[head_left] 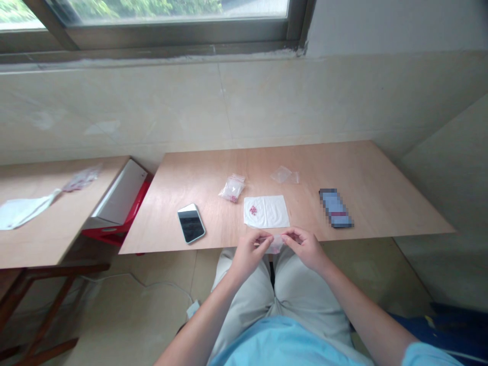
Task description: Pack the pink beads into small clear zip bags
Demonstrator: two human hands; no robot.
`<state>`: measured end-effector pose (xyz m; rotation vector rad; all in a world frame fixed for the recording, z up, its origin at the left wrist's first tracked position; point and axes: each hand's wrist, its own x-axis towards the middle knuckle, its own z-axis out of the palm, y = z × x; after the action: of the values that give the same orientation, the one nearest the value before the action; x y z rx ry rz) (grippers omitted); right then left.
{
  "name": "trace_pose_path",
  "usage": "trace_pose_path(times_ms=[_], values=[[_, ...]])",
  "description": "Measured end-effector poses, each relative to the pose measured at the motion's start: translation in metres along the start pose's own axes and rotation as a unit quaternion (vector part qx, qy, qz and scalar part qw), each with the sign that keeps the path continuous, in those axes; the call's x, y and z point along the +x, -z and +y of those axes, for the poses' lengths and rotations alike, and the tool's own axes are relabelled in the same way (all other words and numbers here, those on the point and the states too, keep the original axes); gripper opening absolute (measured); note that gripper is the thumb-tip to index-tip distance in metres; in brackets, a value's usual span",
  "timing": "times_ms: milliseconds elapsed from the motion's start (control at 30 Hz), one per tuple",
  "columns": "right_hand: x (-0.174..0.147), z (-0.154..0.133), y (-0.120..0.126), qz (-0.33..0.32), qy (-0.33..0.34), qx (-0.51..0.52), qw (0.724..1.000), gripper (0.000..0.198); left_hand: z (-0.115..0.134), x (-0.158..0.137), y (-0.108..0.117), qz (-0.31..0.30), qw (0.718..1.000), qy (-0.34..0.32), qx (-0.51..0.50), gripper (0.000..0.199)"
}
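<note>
Between my two hands, at the table's front edge, is a small clear plastic bag (275,246) with a pinkish tint low down. My left hand (254,249) pinches its left upper corner, and my right hand (303,245) pinches the right one. Just beyond my hands a white cloth or tissue (272,211) lies flat on the table. A little cluster of red beads or similar bits (253,210) rests on its left part. Behind it to the left sits a fuller clear zip bag (233,188) with pink-red contents. Flat clear bags (282,175) lie farther back.
A phone with a dark screen (191,223) lies on the left of the wooden table (366,178), and a second, pixelated phone (336,208) on the right. Left of a gap stands another table (30,188) with papers (26,211). A red crate (114,231) fills part of that gap.
</note>
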<state>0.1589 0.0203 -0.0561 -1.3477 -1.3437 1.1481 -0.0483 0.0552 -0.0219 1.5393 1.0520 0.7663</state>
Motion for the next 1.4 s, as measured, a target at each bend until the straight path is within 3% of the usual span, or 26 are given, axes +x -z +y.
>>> trace_pose_path(times_ms=[267, 633, 833, 1067, 1400], values=[[0.001, 0.004, 0.000, 0.019, -0.019, 0.033, 0.999, 0.031, -0.008, 0.000, 0.002, 0.013, 1.000, -0.003, -0.011, 0.029], [-0.004, -0.005, -0.005, -0.057, 0.036, -0.027, 0.997, 0.022, -0.004, -0.006, -0.007, -0.022, 1.000, -0.019, 0.005, 0.024], [-0.006, -0.014, -0.008, -0.060, 0.049, -0.035, 0.996, 0.019, -0.003, -0.006, -0.005, -0.039, 0.998, -0.044, 0.029, 0.027], [-0.004, -0.004, -0.006, -0.034, 0.030, 0.004, 0.999, 0.023, -0.004, -0.006, -0.003, -0.002, 0.999, -0.041, 0.030, 0.029], [-0.003, -0.004, -0.007, -0.017, -0.016, 0.025, 0.999, 0.032, -0.007, -0.004, -0.004, 0.002, 0.998, -0.002, -0.058, 0.029]])
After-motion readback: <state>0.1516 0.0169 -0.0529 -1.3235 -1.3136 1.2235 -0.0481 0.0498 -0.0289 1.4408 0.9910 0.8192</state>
